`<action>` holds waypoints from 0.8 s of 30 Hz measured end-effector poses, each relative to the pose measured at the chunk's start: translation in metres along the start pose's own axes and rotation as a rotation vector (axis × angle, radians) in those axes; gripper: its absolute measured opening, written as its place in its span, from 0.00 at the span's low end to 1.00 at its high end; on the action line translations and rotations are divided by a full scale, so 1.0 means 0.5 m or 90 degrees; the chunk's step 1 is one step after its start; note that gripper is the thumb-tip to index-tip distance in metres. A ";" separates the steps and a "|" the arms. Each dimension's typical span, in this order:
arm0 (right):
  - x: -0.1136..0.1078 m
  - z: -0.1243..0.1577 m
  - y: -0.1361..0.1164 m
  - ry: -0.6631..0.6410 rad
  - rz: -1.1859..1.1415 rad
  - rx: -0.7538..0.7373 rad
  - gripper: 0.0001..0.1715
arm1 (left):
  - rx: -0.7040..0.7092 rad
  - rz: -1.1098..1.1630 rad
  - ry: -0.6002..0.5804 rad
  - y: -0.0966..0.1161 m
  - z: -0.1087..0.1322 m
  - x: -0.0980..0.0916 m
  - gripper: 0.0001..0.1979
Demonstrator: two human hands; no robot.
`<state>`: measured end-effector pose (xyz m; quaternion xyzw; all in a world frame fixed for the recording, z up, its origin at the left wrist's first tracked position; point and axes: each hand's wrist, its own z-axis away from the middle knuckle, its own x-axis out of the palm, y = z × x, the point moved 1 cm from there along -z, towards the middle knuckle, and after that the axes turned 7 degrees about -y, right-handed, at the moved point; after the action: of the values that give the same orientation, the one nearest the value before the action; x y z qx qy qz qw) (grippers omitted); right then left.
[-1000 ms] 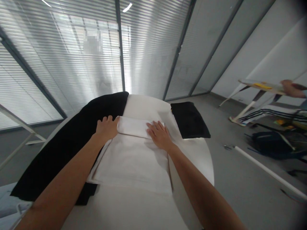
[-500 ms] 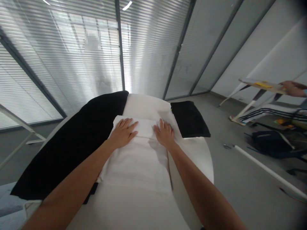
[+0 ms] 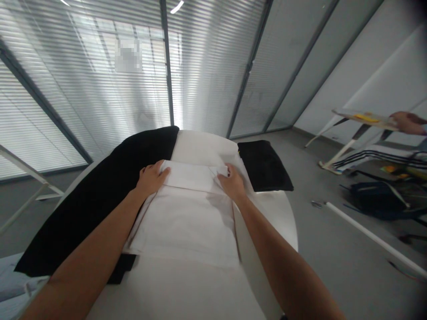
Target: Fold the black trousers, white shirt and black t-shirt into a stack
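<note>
A white cloth garment (image 3: 187, 218) lies on the white table (image 3: 207, 144), its far end turned over into a flat folded band. My left hand (image 3: 151, 178) grips the left end of that band, thumb on top and fingers curled round the edge. At the band's right end, my right hand (image 3: 231, 181) pinches the cloth between thumb and fingers. Beneath the garment's near left corner, part of a black piece (image 3: 122, 269) shows.
Black cloth (image 3: 100, 200) covers the table's left side. A folded black cloth (image 3: 265, 165) rests at the right edge. Beyond stand a glass partition with blinds (image 3: 207, 66), a side table (image 3: 350, 115) with another person's hand (image 3: 408, 122), and a white pole (image 3: 367, 233) near the floor.
Both hands lay flat on the folded band before. My left hand has slid left to its end, and both hands now grip the band's ends.
</note>
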<state>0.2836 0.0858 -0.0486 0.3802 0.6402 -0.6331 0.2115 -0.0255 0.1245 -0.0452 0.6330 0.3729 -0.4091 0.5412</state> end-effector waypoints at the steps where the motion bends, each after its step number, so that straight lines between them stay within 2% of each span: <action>1: -0.003 -0.005 0.005 0.006 -0.033 0.009 0.35 | 0.002 0.018 0.005 0.000 0.000 -0.002 0.31; 6: -0.010 -0.028 0.029 0.012 -0.192 0.058 0.38 | 0.025 0.200 0.028 -0.005 -0.005 -0.006 0.27; 9: -0.013 -0.035 0.039 -0.002 -0.210 0.123 0.39 | 0.045 0.370 0.035 -0.012 -0.011 -0.004 0.26; 11: -0.014 -0.038 0.045 -0.005 -0.206 0.136 0.35 | 0.037 0.448 0.027 -0.010 -0.013 -0.005 0.27; 15: -0.011 -0.038 0.051 -0.013 -0.274 0.117 0.31 | 0.035 0.561 0.028 0.007 -0.012 -0.016 0.31; 20: -0.018 -0.021 0.026 0.011 -0.393 0.111 0.36 | 0.115 0.743 0.047 0.025 -0.013 -0.029 0.32; 24: -0.032 -0.008 0.000 0.032 -0.514 0.054 0.39 | 0.149 0.863 0.084 0.018 -0.021 -0.032 0.35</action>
<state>0.2942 0.0864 -0.0362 0.1218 0.7161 -0.6820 -0.0858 -0.0225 0.1334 -0.0262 0.8042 -0.1196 0.0217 0.5818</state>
